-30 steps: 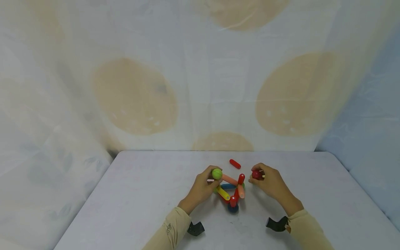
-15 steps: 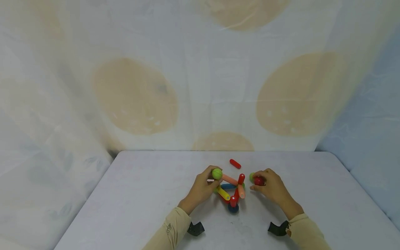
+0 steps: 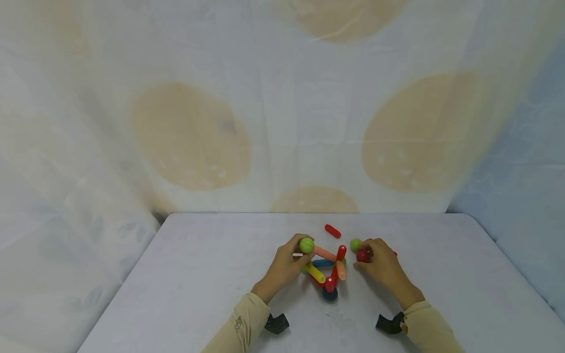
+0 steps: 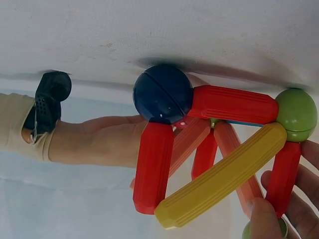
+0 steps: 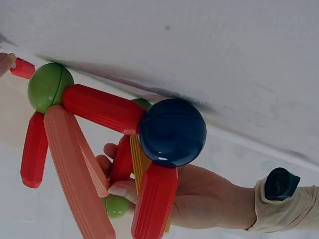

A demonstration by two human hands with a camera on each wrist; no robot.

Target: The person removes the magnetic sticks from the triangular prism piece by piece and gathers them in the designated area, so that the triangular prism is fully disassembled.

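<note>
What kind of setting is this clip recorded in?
Probably a makeshift recording corner: a plain white table hemmed in by draped, spotted cloth, with only a stick-and-ball toy between the left hand and right hand.

Glossy smooth plastic navy ball (image 4: 163, 93), ribbed plastic yellow rod (image 4: 222, 175), matt cloth-covered table (image 3: 212, 274)

left hand (image 3: 286, 264): fingers curled, gripping | right hand (image 3: 383, 264): curled, pinching

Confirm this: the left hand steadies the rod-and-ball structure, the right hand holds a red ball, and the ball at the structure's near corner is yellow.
One detail is wrong: that ball is dark blue, as the head view shows. The left hand does steady the structure, and the right hand holds a red ball.
</note>
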